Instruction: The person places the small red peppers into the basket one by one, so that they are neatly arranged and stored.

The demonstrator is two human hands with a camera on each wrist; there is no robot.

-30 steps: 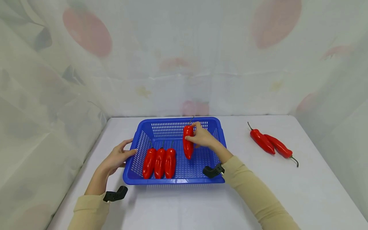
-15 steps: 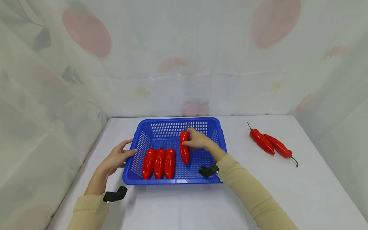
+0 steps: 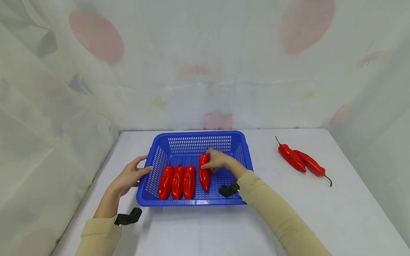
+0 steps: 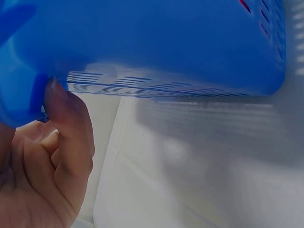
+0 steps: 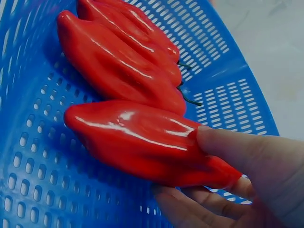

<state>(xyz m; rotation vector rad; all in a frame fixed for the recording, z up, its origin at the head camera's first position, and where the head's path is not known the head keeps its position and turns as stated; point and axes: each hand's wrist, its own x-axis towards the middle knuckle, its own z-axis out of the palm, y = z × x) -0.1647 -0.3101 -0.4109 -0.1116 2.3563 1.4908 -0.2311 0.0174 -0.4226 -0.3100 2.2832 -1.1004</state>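
Inside the blue plastic basket (image 3: 198, 202), my right hand (image 3: 219, 160) grips a red chili pepper (image 3: 204, 174) between thumb and fingers near its stem end. The right wrist view shows this pepper (image 5: 137, 142) low over the basket's perforated floor, beside the others. Three more red peppers (image 3: 177, 181) lie side by side in the basket's left half, stems pointing away from me. My left hand (image 3: 129, 176) holds the basket's left rim, thumb on top; in the left wrist view its curled fingers (image 4: 71, 128) sit under the rim.
Two red peppers (image 3: 292, 158) lie touching on the white table (image 3: 320, 213), right of the basket. A pale curtain with faded fruit prints (image 3: 192, 64) hangs behind the table and along both sides.
My right hand has lowered the pepper into the basket, moving slightly left and toward me, closer to the row of three. The left hand and the basket have stayed in place.
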